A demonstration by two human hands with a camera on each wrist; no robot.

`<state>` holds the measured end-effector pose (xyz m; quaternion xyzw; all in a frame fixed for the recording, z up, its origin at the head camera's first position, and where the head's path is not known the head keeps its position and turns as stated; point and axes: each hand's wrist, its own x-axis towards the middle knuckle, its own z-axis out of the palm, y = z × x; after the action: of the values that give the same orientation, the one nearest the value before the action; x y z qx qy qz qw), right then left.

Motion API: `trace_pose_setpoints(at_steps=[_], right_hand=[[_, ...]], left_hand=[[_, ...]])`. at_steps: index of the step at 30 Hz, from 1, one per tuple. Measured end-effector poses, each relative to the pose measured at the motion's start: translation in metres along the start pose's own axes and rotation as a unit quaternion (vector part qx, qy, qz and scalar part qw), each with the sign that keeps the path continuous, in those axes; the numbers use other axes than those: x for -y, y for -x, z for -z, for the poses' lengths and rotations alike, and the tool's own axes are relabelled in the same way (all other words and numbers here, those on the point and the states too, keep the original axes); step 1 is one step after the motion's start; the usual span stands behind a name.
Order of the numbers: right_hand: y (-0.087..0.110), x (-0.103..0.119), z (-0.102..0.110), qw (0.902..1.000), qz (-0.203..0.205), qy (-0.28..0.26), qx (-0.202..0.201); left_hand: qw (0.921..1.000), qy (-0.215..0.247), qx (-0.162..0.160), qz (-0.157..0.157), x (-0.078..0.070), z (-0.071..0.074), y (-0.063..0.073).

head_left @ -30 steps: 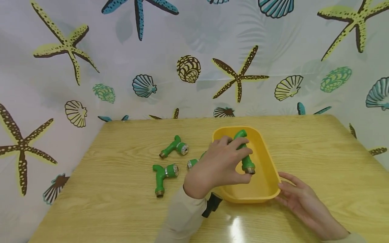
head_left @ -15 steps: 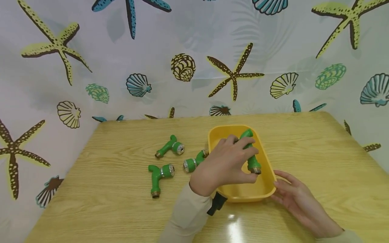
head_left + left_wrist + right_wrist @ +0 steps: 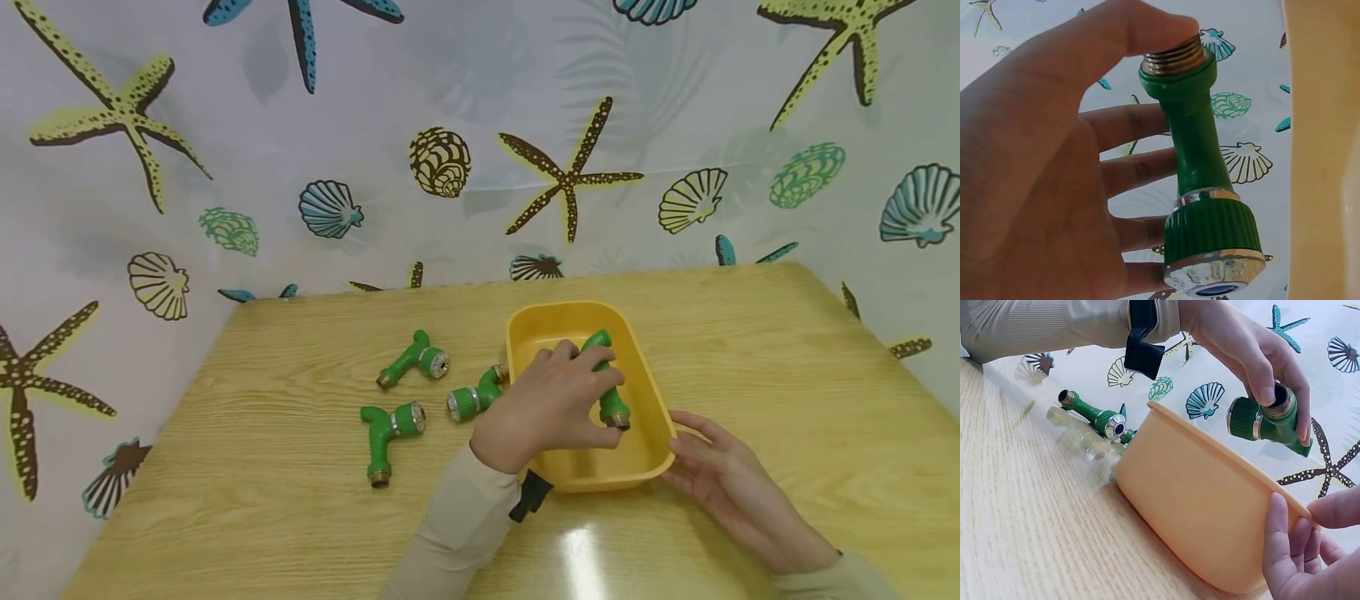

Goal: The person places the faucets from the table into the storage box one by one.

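Note:
My left hand (image 3: 558, 408) holds a green water tap (image 3: 613, 404) over the yellow plastic basin (image 3: 645, 350). In the left wrist view, the thumb presses on the tap's brass threaded end and the fingers lie along its green body (image 3: 1194, 150); its ribbed knob has a silver cap. My right hand (image 3: 735, 483) grips the basin's near right corner, with the thumb and fingers pinching the rim in the right wrist view. Three more green taps lie left of the basin: one at the back (image 3: 414, 360), one nearer (image 3: 386, 437), and one beside the basin wall (image 3: 476, 396), partly behind my left hand.
All this stands on a light wood-grain table (image 3: 285, 500). A white cloth (image 3: 390, 100) printed with starfish and shells hangs behind and at the sides. A black strap (image 3: 531, 496) sits on my left wrist.
The head view shifts a little. My left hand moves slightly right over the basin with the tap, then a little back, showing more of the tap beside the basin. My right hand stays on the rim.

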<state>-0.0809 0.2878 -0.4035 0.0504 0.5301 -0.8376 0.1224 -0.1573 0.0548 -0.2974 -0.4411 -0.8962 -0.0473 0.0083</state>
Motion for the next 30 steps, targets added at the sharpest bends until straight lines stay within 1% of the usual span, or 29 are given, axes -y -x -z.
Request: trace_pose_setpoints(at_steps=[4, 11, 16, 19, 24, 30], right_hand=[[0.0, -0.001, -0.001, 1.0, 0.0, 0.0, 0.003], [0.001, -0.003, 0.0, 0.9998, 0.007, -0.008, 0.019], [0.0, -0.003, 0.0, 0.9997, 0.012, -0.005, 0.019], [0.0, -0.003, -0.001, 0.9997, 0.013, -0.007, 0.018], [0.0, -0.003, -0.001, 0.9996, 0.015, -0.013, 0.022], [-0.001, -0.003, 0.0, 0.9993, 0.02, -0.014, 0.028]], left_hand=[[0.9998, 0.002, 0.02, 0.005, -0.002, -0.006, -0.003], [0.9975, 0.012, 0.067, 0.017, -0.007, -0.015, -0.009], [0.9963, 0.004, 0.085, 0.016, -0.009, -0.02, -0.012], [0.9949, 0.004, 0.097, 0.026, -0.01, -0.022, -0.013], [0.9892, 0.031, 0.132, 0.056, -0.008, -0.024, -0.013], [0.981, 0.054, 0.171, 0.075, -0.006, -0.027, -0.013]])
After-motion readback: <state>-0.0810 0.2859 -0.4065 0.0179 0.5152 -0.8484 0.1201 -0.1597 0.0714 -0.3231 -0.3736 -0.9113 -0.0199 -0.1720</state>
